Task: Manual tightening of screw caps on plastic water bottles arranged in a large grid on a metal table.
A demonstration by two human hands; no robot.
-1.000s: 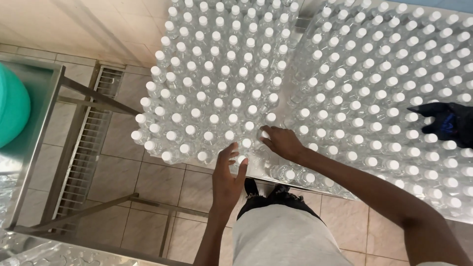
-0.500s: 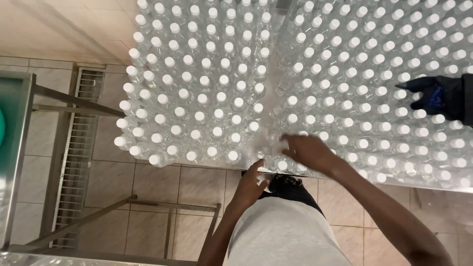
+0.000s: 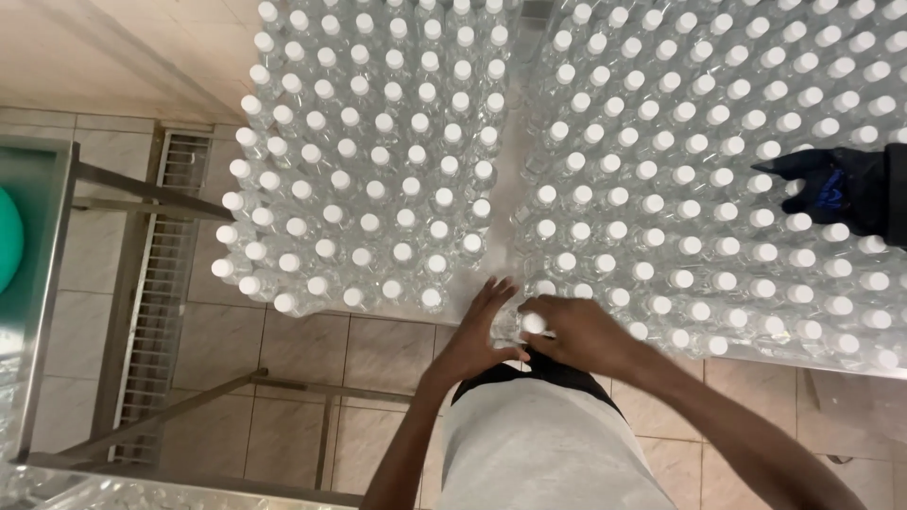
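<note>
Gripping capped bottle (image 3: 532,324): right hand (image 3: 584,335) over, left hand (image 3: 480,329) splayed beside.

Clear plastic bottle (image 3: 532,324) with white cap — upright, at the packed block's near edge.

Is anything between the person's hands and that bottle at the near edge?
Nothing visible: the left hand and right hand are already at the capped bottle, at the near edge between the two bottle blocks.

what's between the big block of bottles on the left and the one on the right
In the head view, a narrow bare gap separates the left block of bottles from the right block of bottles; both hands meet at its near end.
</note>
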